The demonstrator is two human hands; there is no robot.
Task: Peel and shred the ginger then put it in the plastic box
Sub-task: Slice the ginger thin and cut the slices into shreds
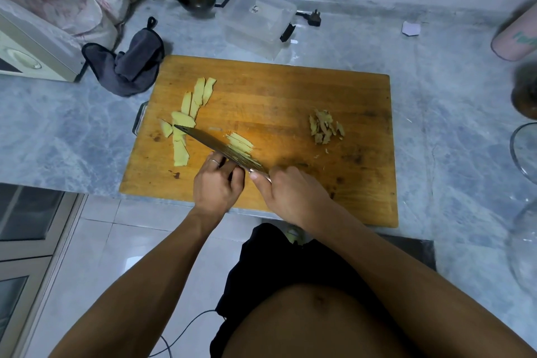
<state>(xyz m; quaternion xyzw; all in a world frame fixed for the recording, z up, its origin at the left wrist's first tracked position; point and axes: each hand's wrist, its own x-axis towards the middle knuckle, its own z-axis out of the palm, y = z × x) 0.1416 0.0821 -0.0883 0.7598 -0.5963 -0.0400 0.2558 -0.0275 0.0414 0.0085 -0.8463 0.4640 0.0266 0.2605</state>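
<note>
My right hand [290,195] is wrapped round the handle of the knife [220,148], thumb laid forward along it toward the blade. The blade runs diagonally up and to the left across the cutting board [290,90], tip over the lower end of the ginger slices [186,119]. My left hand [216,183] sits just left of the blade, fingers curled down with the knuckles against the flat of the knife; whatever it's pinning is hidden under the fingers, so I can't tell if it actually holds a piece. There's a ring on one finger. Ginger shreds [239,142] lie in a small pale stack right behind the blade, touching it, near the board's centre. The uncut slices run in an overlapping line on the left part of the board, from the upper left down toward the near-left. The peel scraps [325,126] are piled on the right half of the board, well apart from the knife. The plastic box [257,20] is off the board, on the counter just past its far edge, clear, open side up as far as I can tell. A dark cloth [130,67] is bunched beside the board's far-left corner.
</note>
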